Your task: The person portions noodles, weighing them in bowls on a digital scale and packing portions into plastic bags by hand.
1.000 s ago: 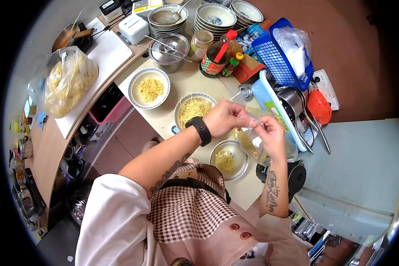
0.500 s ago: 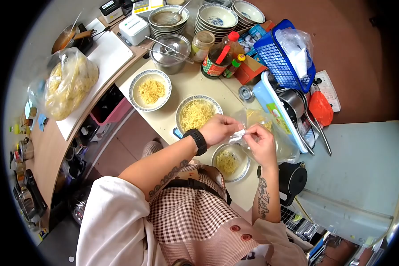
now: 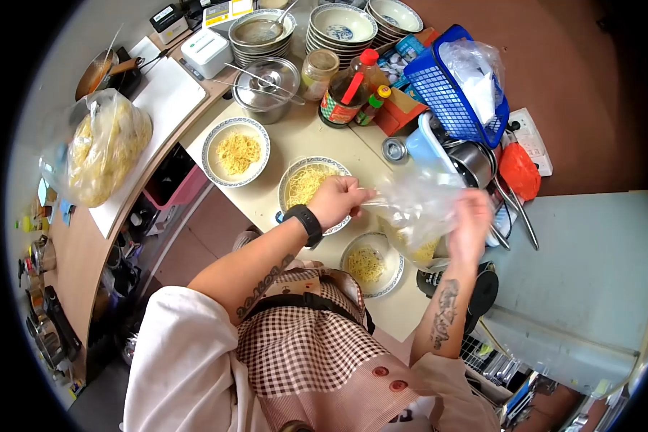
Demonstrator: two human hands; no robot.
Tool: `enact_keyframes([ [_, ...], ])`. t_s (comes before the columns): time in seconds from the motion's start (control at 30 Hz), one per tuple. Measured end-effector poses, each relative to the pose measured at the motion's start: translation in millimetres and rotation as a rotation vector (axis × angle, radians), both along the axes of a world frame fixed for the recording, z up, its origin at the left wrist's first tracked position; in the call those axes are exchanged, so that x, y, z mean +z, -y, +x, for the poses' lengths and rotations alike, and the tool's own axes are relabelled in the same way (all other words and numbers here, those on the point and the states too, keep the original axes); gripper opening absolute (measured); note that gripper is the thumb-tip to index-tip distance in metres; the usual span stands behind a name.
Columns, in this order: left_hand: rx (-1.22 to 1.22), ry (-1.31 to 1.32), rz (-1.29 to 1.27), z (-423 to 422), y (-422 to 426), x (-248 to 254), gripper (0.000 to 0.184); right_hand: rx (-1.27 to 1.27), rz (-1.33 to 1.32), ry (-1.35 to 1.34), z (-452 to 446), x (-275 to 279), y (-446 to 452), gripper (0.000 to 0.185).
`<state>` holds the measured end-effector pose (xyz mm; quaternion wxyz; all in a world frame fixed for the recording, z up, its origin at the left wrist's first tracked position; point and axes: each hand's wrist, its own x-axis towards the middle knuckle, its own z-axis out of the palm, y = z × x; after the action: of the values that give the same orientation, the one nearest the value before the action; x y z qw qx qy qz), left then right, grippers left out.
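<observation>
A clear plastic bag with yellow noodles in its lower part is stretched between my two hands. My left hand, with a black watch at the wrist, pinches one side of the bag's top over the edge of the middle noodle bowl. At the bag's other side my right hand is closed on the plastic, slightly blurred. Another bowl of noodles stands farther left. Nearer my body, a third bowl holds a smaller portion with dark specks.
Behind the bowls stand a lidded steel pot, a glass jar, a sauce bottle and stacked bowls. A blue basket is at the back right. A large bag of noodles rests on the left counter.
My hands were close together at the bag's twisted top. They have moved apart, my right hand to the right, and the bag's top is now spread wide between them.
</observation>
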<state>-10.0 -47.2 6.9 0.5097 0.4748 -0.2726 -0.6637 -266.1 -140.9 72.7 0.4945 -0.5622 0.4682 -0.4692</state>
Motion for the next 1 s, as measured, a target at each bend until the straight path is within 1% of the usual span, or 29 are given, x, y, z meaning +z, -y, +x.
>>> enact_keyframes([
  [0.03,0.009,0.056,0.001,0,-1,-3,0.036,-0.106,-0.064,0.112,-1,21,16,0.020],
  [0.07,0.007,0.088,-0.025,-3,-4,-8,0.034,-0.254,-0.119,0.169,-5,36,33,0.017],
  [0.1,0.011,0.125,-0.055,-4,-5,-13,0.032,-0.357,-0.300,0.131,-12,50,56,0.013],
  [0.13,0.020,0.168,-0.086,-1,-5,-16,0.031,-0.371,-0.445,0.187,-10,71,68,0.010],
  [0.17,0.023,0.181,-0.089,0,-7,-17,0.021,-0.527,-0.575,0.082,-14,87,89,0.007],
  [0.2,0.037,0.166,-0.094,0,-9,-18,0.019,-0.652,-0.667,-0.133,-22,102,108,0.007],
  [0.23,0.054,0.151,-0.100,0,-12,-18,0.016,-0.775,-0.856,-0.358,-21,116,122,0.010],
  [0.27,0.068,0.137,-0.107,-1,-14,-19,0.013,-0.751,-1.027,-0.285,-23,117,151,0.015],
  [0.3,0.076,0.161,-0.061,0,-17,-4,0.009,-0.726,-1.110,-0.464,-20,113,174,0.015],
  [0.33,0.094,0.181,-0.101,-1,-19,-4,0.014,-0.694,-1.188,-0.644,-17,105,197,0.016],
  [0.4,0.137,0.227,-0.173,-1,-24,-5,0.023,-0.284,-1.119,-1.103,-28,61,267,0.024],
  [0.47,0.105,0.371,-0.118,3,-32,-2,0.017,0.230,-0.234,-1.428,-17,17,315,0.033],
  [0.53,0.075,0.522,-0.078,10,-39,4,0.009,0.501,-0.271,-1.182,7,13,298,0.037],
  [0.57,0.141,0.558,-0.112,10,-42,2,0.005,0.566,-0.222,-1.178,7,23,300,0.037],
  [0.6,0.183,0.630,-0.132,12,-46,1,0.006,0.555,-0.038,-1.283,18,52,281,0.037],
  [0.67,0.266,0.769,-0.190,15,-49,-1,0.009,0.623,-0.045,-1.429,-4,83,297,0.035],
  [0.73,0.287,0.779,-0.228,15,-48,-6,0.012,0.219,-0.410,-1.545,-17,107,256,0.035],
  [0.8,0.263,0.770,-0.244,15,-45,-5,0.014,0.191,-0.558,-1.078,39,130,159,0.039],
  [0.83,0.228,0.748,-0.239,13,-44,0,0.016,0.284,-0.452,-0.838,69,123,115,0.043],
  [0.87,0.193,0.727,-0.236,11,-42,3,0.018,0.459,-0.282,-0.809,100,120,71,0.049],
  [0.9,0.206,0.690,-0.211,9,-43,1,0.017,0.612,-0.099,-0.789,130,118,27,0.057],
  [0.93,0.223,0.655,-0.184,8,-45,-2,0.016,0.882,-0.318,-0.695,137,78,17,0.064],
  [0.97,0.249,0.630,-0.157,12,-47,-3,0.016,0.881,-0.346,-0.807,141,51,0,0.058],
  [1.0,0.330,0.546,-0.116,19,-51,-1,0.016,0.882,-0.376,-0.920,146,23,-18,0.053],
])
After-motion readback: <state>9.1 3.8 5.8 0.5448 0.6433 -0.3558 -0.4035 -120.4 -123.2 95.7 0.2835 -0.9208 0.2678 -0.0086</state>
